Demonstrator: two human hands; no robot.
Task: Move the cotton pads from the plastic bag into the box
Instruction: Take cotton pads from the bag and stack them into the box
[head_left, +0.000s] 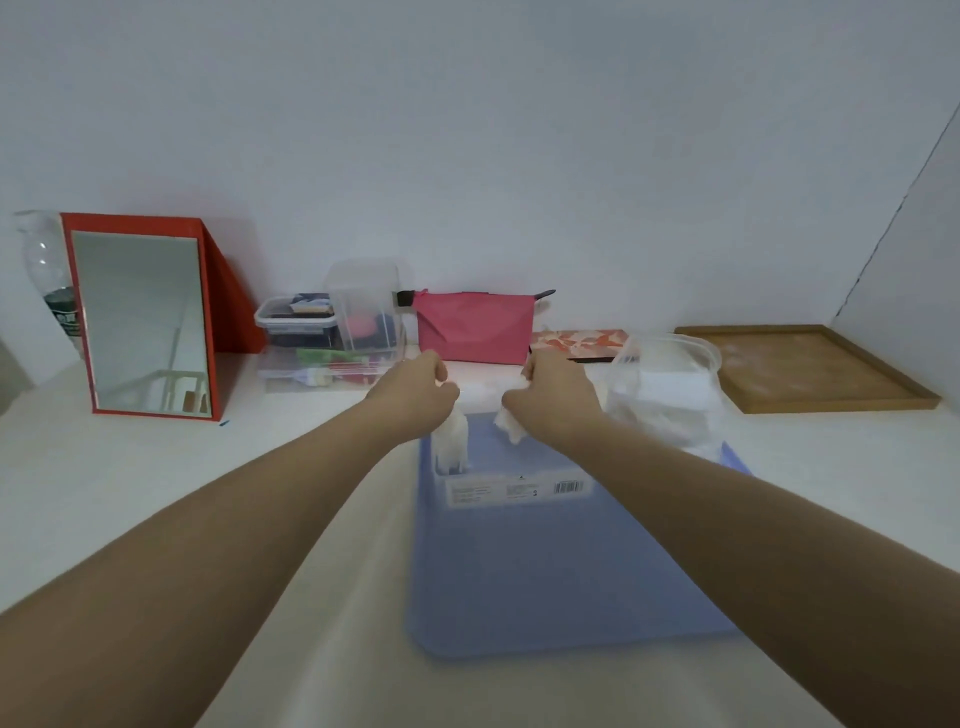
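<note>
A white box (519, 491) with a barcode label on its near side stands on a blue mat (545, 571). My left hand (418, 392) grips a bunch of white cotton pads (453, 441) that hang down into the box's left end. Over the box's right end my right hand (553, 397) grips another bunch of cotton pads (509, 423). A clear plastic bag (667, 384) holding more white pads stands just right of my right hand.
A red-framed mirror (143, 322) stands at the left with a plastic bottle (47, 280) behind it. Clear storage containers (337, 332), a pink pouch (475, 327) and a patterned flat box (582, 343) line the back wall. A wooden tray (810, 369) lies at the right.
</note>
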